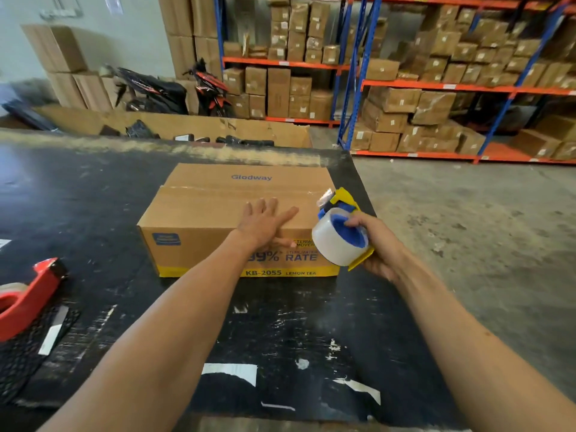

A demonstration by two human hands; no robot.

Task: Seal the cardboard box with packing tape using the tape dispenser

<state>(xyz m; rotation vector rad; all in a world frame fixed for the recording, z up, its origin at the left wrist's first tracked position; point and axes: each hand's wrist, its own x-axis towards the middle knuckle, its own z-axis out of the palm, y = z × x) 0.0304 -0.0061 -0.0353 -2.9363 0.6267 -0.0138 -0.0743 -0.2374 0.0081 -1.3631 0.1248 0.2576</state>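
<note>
Head view: the box [237, 219] is set near the desk's [280, 322] far right corner. The left hand [265, 222] is laid open on its near top edge. The dispenser [341, 232] is gripped by the right hand [378, 244] beside the box's right edge, above the desk rim.
</note>
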